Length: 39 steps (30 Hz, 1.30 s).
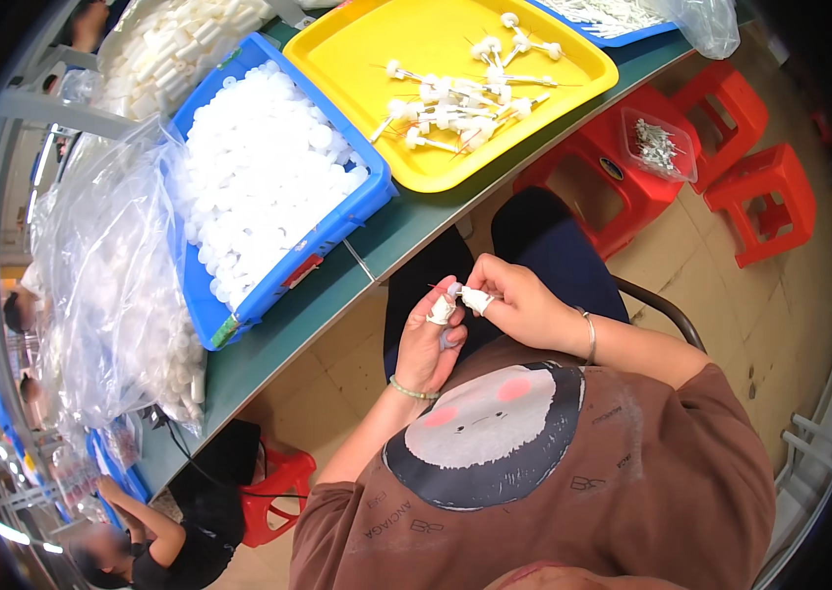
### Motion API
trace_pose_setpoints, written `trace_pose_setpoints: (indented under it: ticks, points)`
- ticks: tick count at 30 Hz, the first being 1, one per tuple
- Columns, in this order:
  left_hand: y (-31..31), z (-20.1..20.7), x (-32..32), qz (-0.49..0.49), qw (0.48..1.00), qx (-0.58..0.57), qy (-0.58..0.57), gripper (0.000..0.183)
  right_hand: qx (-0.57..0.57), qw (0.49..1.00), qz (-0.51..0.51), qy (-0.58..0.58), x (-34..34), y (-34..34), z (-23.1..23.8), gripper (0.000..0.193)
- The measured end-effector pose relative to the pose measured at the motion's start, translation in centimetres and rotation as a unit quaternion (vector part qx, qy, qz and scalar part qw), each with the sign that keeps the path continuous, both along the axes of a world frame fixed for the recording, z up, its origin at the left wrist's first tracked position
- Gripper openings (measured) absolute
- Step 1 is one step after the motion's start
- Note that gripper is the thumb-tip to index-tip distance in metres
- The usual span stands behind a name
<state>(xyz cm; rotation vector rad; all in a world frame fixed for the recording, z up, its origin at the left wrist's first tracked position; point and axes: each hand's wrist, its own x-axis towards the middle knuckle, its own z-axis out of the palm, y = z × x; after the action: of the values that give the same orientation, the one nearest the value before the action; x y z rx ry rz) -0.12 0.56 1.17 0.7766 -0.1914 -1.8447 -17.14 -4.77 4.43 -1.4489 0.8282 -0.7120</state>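
In front of my lap my two hands come close together, fingertips nearly touching. My left hand is closed on a small white plastic piece; a thin wire shows beside it. Another small round whitish piece sits against its lower fingers. My right hand pinches at the same small piece from the right; what lies between its fingertips is mostly hidden. White wrapping covers the thumbs of both hands. Beyond them, a yellow tray bears several white round-headed pieces with thin shafts and wires.
A blue bin heaped with small white discs stands on the green table. Left of it lie clear plastic bags of white parts. Right are red stools, one bearing a clear tub. Another person sits at lower left.
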Motion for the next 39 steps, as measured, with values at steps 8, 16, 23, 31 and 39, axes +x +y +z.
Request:
trace_pose_setpoints:
  ticks: [8, 16, 23, 31, 39]
  points:
    - [0.3, -1.1, 0.1, 0.005, 1.0, -0.001, -0.018, 0.023, 0.018, 1.0, 0.015, -0.02, 0.6, 0.2, -1.7, 0.009]
    - [-0.2, -1.0, -0.5, -0.009, 0.999, 0.021, -0.022, 0.023, -0.387, 0.904, 0.052, 0.173, -0.2, -0.2, -0.2, 0.014]
    - [-0.5, 0.5, -1.4, -0.051, 0.997, 0.004, -0.061, 0.023, -0.275, 0.952, 0.049, 0.123, -1.1, -0.5, 0.9, 0.021]
    - [0.3, 0.1, -0.1, -0.035, 0.997, -0.057, -0.028, 0.023, -0.485, 0.789, -0.285, 0.245, -12.7, -20.0, 13.2, 0.019]
    - [0.2, 0.7, -0.2, -0.027, 0.997, -0.06, -0.042, 0.026, -0.356, 0.795, -0.169, 0.462, -14.5, -28.4, 12.1, 0.007]
